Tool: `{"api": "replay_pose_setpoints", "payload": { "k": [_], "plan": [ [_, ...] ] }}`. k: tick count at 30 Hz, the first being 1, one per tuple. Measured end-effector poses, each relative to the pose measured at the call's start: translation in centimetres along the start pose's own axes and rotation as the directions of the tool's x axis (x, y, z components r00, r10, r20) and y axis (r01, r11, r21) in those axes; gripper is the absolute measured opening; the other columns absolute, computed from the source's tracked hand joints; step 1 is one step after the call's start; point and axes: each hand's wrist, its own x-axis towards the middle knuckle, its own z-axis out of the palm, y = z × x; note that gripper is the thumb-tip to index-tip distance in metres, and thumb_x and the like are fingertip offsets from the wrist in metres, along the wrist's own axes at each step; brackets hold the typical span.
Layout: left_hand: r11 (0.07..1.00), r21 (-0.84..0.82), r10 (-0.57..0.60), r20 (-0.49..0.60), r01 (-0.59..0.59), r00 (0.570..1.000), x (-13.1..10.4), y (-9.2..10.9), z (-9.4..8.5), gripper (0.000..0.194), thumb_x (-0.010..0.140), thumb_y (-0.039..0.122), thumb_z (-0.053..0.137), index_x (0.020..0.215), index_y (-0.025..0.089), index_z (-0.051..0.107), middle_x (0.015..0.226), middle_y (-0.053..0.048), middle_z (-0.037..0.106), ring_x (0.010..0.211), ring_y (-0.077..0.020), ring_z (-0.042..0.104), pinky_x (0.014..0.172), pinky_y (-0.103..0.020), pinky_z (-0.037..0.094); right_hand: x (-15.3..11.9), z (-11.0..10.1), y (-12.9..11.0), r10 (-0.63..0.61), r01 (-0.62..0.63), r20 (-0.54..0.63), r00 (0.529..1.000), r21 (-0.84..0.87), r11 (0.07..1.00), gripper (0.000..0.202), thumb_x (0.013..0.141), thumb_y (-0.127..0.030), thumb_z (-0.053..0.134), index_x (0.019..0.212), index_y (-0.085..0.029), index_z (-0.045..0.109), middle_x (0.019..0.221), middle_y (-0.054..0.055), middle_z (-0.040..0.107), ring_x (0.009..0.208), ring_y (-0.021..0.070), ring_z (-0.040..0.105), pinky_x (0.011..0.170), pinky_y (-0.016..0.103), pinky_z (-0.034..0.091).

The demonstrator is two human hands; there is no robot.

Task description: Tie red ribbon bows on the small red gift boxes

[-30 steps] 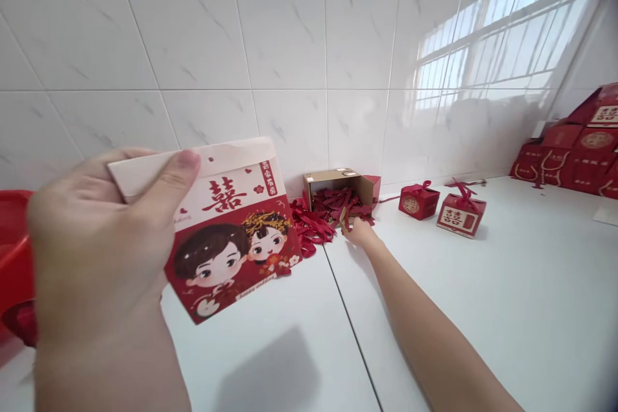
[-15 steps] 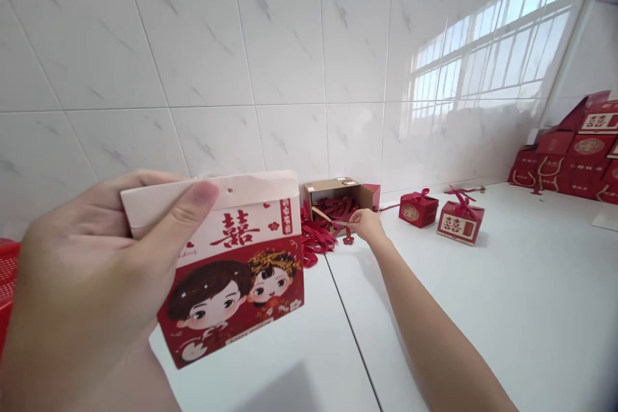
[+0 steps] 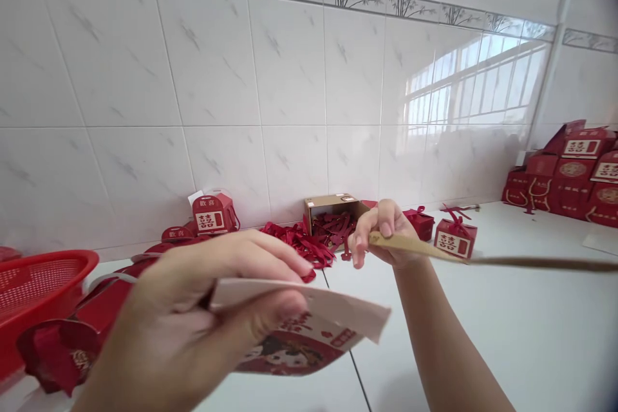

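My left hand [image 3: 193, 315] pinches the printed card box [image 3: 299, 335] low over the white table [image 3: 521, 328]. My right hand [image 3: 386, 232] grips a gold ribbon [image 3: 410, 244] by its end, just in front of the open carton [image 3: 333, 206].

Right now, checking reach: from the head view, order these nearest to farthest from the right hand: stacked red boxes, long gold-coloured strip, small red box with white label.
1. Long gold-coloured strip: at the right hand's fingers.
2. Small red box with white label: to the hand's right.
3. Stacked red boxes: far right.
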Motion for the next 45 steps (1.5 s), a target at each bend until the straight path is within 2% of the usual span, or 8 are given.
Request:
{"api": "replay_pose_setpoints", "payload": {
  "k": [3,5,13,20,25,31,38,45],
  "plan": [
    [0.998,-0.032,0.057,0.213,-0.052,0.975,0.1,0.3,1.3,0.014,0.072,0.013,0.072,0.08,0.024,0.068,0.076,0.003,0.072,0.09,-0.0186,0.068,0.069,-0.02,0.058,0.3,1.2,-0.3,-0.038,0.034,0.191,0.981,0.023,0.999,0.011,0.082,-0.02,0.065,0.072,-0.022,0.063,0.087,0.001,0.072,0.069,0.0196,0.072,0.056,0.03,0.058],
    [0.998,-0.035,0.052,0.263,-0.044,0.963,0.2,0.5,1.9,0.01,0.074,0.015,0.071,0.079,0.023,0.068,0.071,0.003,0.071,0.097,-0.0195,0.066,0.078,-0.021,0.057,0.4,1.8,-0.9,-0.049,0.052,0.249,0.967,-0.007,0.999,0.009,0.081,-0.015,0.066,0.074,-0.021,0.067,0.087,0.002,0.071,0.07,0.0182,0.072,0.057,0.027,0.059],
    [0.999,0.033,-0.007,0.409,-0.007,0.912,0.6,0.6,2.2,0.011,0.081,0.019,0.064,0.071,0.022,0.067,0.066,0.002,0.069,0.106,-0.021,0.063,0.091,-0.028,0.052,0.3,3.2,-3.0,-0.154,0.211,0.157,0.975,-0.471,0.856,0.006,0.079,-0.017,0.069,0.077,-0.017,0.074,0.065,0.003,0.065,0.059,0.0118,0.064,0.052,0.022,0.054],
    [0.989,0.139,-0.023,0.435,-0.042,0.9,0.1,0.4,2.7,0.016,0.083,0.018,0.058,0.072,0.026,0.065,0.072,0.001,0.069,0.12,-0.0232,0.054,0.088,-0.03,0.054,0.1,3.8,-4.2,-0.145,0.185,0.118,0.982,-0.731,0.656,0.011,0.083,-0.019,0.064,0.08,-0.022,0.074,0.066,0.001,0.064,0.059,0.0101,0.063,0.053,0.021,0.054],
    [0.984,0.148,0.018,0.459,-0.096,0.888,0.0,0.4,2.9,0.018,0.083,0.015,0.057,0.072,0.027,0.064,0.071,0.0,0.067,0.124,-0.024,0.05,0.085,-0.028,0.054,0.0,3.6,-4.3,-0.203,0.204,0.1,0.974,-0.781,0.591,0.014,0.085,-0.021,0.061,0.083,-0.025,0.074,0.066,0.0,0.064,0.058,0.0095,0.062,0.052,0.021,0.053],
    [0.976,0.214,-0.078,0.461,-0.026,0.884,-0.1,0.4,3.0,0.016,0.084,0.02,0.057,0.071,0.025,0.064,0.097,-0.001,0.063,0.098,-0.0196,0.061,0.073,-0.024,0.055,-0.1,4.3,-4.3,-0.161,0.2,0.139,0.977,-0.856,0.477,0.015,0.086,-0.02,0.061,0.077,-0.022,0.072,0.064,0.0,0.062,0.058,0.0097,0.06,0.051,0.022,0.05],
    [0.959,0.264,-0.212,0.418,0.105,0.884,0.3,-0.3,3.7,0.019,0.088,0.023,0.053,0.077,0.023,0.069,0.107,-0.003,0.055,0.086,-0.0157,0.061,0.073,-0.028,0.053,0.2,3.7,-2.4,-0.119,0.063,0.032,0.992,-0.962,0.264,0.015,0.086,-0.012,0.056,0.079,-0.02,0.066,0.069,-0.001,0.063,0.06,0.0097,0.056,0.055,0.023,0.045],
    [0.969,0.177,-0.228,0.361,0.174,0.904,0.5,-1.5,3.6,0.013,0.084,0.027,0.06,0.077,0.023,0.07,0.108,-0.006,0.057,0.102,-0.0212,0.06,0.072,-0.029,0.055,0.5,3.0,-0.6,-0.162,-0.012,-0.061,0.985,-0.957,0.289,0.013,0.086,-0.015,0.056,0.078,-0.022,0.064,0.071,-0.002,0.064,0.062,0.0109,0.058,0.058,0.025,0.047]
  ]
}}
